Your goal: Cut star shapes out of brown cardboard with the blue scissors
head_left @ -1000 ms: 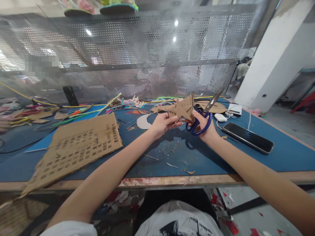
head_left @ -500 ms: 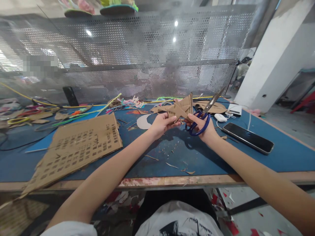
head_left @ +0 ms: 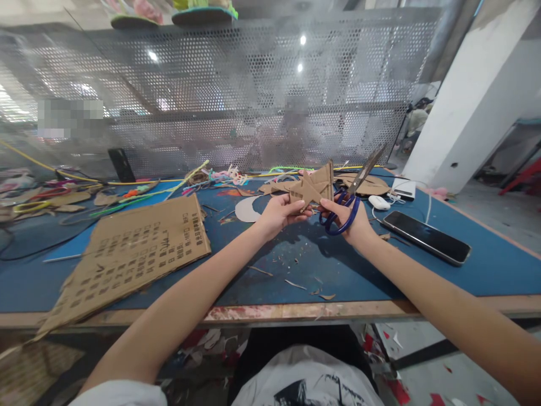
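Above the blue tabletop, a cardboard star (head_left: 310, 190) lies flat against a larger cardboard piece (head_left: 326, 177) behind it. My left hand (head_left: 282, 213) is closed, pinching the lower left of the star and the piece between thumb and fingers. The lower right is pinched by my right hand (head_left: 347, 221), also closed. Blue-handled scissors (head_left: 343, 213) hang on my right hand, their handle loops around its fingers and their metal blades (head_left: 368, 168) pointing up and away to the right. The fingertips behind the cardboard are partly hidden.
A large printed cardboard sheet (head_left: 147, 248) overhangs the table's front edge at left. A white curved cutout (head_left: 247, 209) lies beyond my left hand. To the right are a phone (head_left: 426, 237), a white earphone case (head_left: 379, 203) and cables. A perforated metal screen (head_left: 236, 96) stands behind.
The star has shifted slightly right and turned a little against the larger cardboard piece. My right thumb has moved slightly left, and the scissors have moved only a little.
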### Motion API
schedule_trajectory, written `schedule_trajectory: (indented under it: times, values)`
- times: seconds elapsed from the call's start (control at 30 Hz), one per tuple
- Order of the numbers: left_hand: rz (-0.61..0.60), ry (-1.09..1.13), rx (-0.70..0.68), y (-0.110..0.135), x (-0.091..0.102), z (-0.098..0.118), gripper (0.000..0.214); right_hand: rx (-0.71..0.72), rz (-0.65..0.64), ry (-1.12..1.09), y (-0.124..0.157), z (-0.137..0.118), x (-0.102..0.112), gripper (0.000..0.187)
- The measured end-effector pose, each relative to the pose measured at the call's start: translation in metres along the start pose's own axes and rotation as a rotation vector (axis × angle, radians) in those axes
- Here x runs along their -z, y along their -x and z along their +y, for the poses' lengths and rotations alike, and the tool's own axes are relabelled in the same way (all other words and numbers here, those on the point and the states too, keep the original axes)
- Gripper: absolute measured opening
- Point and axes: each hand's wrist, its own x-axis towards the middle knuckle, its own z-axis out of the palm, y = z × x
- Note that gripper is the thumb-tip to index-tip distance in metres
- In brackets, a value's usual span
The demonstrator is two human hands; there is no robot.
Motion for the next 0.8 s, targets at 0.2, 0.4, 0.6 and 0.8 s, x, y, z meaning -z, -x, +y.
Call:
schedule_trajectory:
  times: [0.2, 0.4, 0.6, 0.8]
  values:
    - [-0.005, 0.041, -0.023, 0.001, 0.001, -0.001, 0.016, -0.027, -0.036, -0.059, -0.002, 0.001, 0.001, 0.047]
    - [0.049, 0.155, -0.054, 0.002, -0.003, 0.000, 0.014, -0.116, -0.131, -0.198, -0.005, 0.001, 0.004, 0.031]
    - [0.039, 0.116, -0.086, 0.006, -0.007, 0.002, 0.024, -0.214, -0.165, -0.250, -0.002, -0.007, 0.002, 0.020]
    - [0.014, 0.172, -0.089, 0.009, -0.009, 0.006, 0.021, -0.273, -0.297, -0.296, 0.000, -0.012, 0.002, 0.024]
